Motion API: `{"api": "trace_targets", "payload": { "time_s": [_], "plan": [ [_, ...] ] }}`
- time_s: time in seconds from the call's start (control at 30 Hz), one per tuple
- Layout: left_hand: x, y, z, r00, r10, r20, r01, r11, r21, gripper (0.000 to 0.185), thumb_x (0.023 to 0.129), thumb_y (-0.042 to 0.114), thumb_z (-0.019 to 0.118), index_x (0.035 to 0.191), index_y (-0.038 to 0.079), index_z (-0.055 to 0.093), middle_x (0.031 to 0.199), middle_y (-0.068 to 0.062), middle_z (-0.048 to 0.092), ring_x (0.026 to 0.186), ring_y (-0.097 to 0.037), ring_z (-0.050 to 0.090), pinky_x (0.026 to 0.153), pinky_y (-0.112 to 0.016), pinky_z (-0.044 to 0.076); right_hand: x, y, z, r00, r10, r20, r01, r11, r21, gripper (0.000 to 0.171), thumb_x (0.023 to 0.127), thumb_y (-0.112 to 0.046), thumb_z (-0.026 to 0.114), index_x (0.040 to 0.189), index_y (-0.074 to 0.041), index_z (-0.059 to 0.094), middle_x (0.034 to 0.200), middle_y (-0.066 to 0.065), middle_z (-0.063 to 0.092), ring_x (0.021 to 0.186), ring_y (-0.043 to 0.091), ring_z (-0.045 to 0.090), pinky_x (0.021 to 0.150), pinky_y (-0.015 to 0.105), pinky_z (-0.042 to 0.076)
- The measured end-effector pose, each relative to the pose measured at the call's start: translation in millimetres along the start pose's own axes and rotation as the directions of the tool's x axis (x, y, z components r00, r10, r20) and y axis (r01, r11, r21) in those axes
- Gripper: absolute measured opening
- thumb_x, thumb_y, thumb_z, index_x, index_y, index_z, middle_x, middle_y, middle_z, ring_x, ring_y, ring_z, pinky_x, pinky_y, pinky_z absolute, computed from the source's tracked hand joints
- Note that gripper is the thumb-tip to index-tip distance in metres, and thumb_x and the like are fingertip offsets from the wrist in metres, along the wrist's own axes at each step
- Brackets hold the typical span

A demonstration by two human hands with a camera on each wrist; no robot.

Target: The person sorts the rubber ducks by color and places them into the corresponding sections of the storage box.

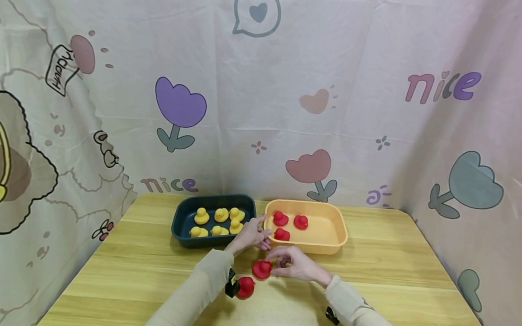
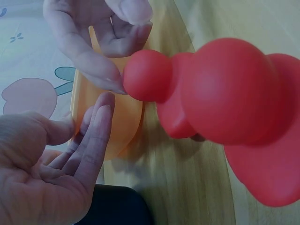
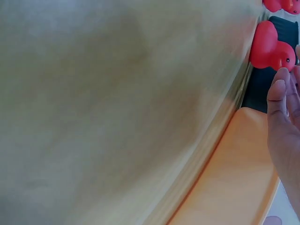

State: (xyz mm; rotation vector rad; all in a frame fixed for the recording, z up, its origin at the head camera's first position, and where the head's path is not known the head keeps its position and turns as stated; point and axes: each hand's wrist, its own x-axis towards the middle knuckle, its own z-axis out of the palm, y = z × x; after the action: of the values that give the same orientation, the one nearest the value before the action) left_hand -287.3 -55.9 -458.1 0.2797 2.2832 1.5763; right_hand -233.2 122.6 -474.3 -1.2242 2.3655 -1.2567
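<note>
Two red rubber ducks lie on the table before the trays: a farther duck [image 1: 262,269] and a nearer duck [image 1: 246,287] beside my left wrist. My right hand [image 1: 297,264] reaches in from the right, fingers spread and bent, beside the farther duck's head; whether they touch cannot be told. In the left wrist view, no fingers of the right hand [image 2: 89,37] wrap the duck. My left hand [image 1: 251,234] hovers by the near left corner of the orange tray [image 1: 314,247], holding nothing. Its fingers [image 2: 96,140] are extended, thumb apart.
A dark blue tray [image 1: 178,223] on the left holds several yellow ducks [image 1: 201,216]. Inside the orange tray, three red ducks [image 1: 301,222] sit toward its left side. The patterned curtain [image 1: 264,108] hangs behind the table. Each wrist carries a small black camera [image 1: 232,284].
</note>
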Motion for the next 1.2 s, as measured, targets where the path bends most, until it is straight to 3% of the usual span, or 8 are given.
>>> {"api": "trace_targets", "payload": {
  "time_s": [0.17, 0.4, 0.77, 1.03, 1.2],
  "plan": [
    [0.3, -0.2, 0.2, 1.000, -0.010, -0.011, 0.011, 1.000, 0.021, 0.068, 0.088, 0.014, 0.053, 0.144, 0.011, 0.013, 0.076, -0.014, 0.064, 0.067, -0.031, 0.067, 0.065, -0.039, 0.057, 1.6, 15.5, 5.0, 1.000, 0.000, -0.008, 0.000, 1.000, -0.031, 0.031, 0.078, -0.013, 0.067, 0.108, -0.009, 0.061, 0.106, 0.004, 0.062, 0.067, 0.007, 0.057, 0.060, 0.017, 0.052],
    [0.2, 0.0, 0.7, 0.999, -0.026, -0.024, 0.027, 0.999, 0.033, 0.068, 0.088, 0.015, 0.054, 0.144, 0.013, 0.014, 0.075, -0.014, 0.064, 0.066, -0.029, 0.067, 0.064, -0.037, 0.057, 5.6, 17.0, 7.8, 0.999, -0.007, 0.048, 0.009, 0.999, -0.045, 0.035, 0.078, -0.014, 0.067, 0.112, -0.011, 0.060, 0.105, 0.002, 0.062, 0.069, 0.006, 0.056, 0.061, 0.018, 0.052],
    [-2.3, 1.9, 0.8, 0.999, -0.031, -0.021, 0.032, 0.999, 0.037, 0.068, 0.088, 0.016, 0.054, 0.144, 0.012, 0.015, 0.075, -0.014, 0.064, 0.065, -0.028, 0.067, 0.064, -0.037, 0.057, 7.7, 17.7, 8.1, 0.998, 0.047, 0.046, -0.044, 0.998, -0.051, 0.027, 0.076, -0.012, 0.069, 0.102, -0.015, 0.063, 0.087, 0.001, 0.065, 0.064, 0.004, 0.054, 0.057, 0.018, 0.051],
    [-2.5, 3.2, 0.9, 0.999, -0.030, -0.021, 0.031, 0.999, 0.036, 0.069, 0.088, 0.015, 0.055, 0.144, 0.012, 0.015, 0.073, -0.013, 0.064, 0.066, -0.030, 0.067, 0.065, -0.037, 0.056, 7.1, 14.8, 8.5, 0.997, 0.073, 0.036, -0.071, 0.996, -0.051, 0.027, 0.075, -0.012, 0.070, 0.101, -0.015, 0.063, 0.088, 0.001, 0.064, 0.067, 0.012, 0.056, 0.058, 0.018, 0.050],
    [-2.1, 3.3, 0.3, 0.999, -0.029, -0.016, 0.029, 0.999, 0.031, 0.069, 0.088, 0.015, 0.055, 0.144, 0.011, 0.015, 0.073, -0.013, 0.063, 0.066, -0.030, 0.067, 0.066, -0.039, 0.056, 5.3, 4.1, 6.5, 0.997, 0.075, 0.024, -0.074, 0.997, -0.032, 0.027, 0.075, -0.007, 0.068, 0.102, -0.007, 0.063, 0.091, 0.009, 0.065, 0.069, 0.025, 0.057, 0.058, 0.020, 0.050]
  ]
}}
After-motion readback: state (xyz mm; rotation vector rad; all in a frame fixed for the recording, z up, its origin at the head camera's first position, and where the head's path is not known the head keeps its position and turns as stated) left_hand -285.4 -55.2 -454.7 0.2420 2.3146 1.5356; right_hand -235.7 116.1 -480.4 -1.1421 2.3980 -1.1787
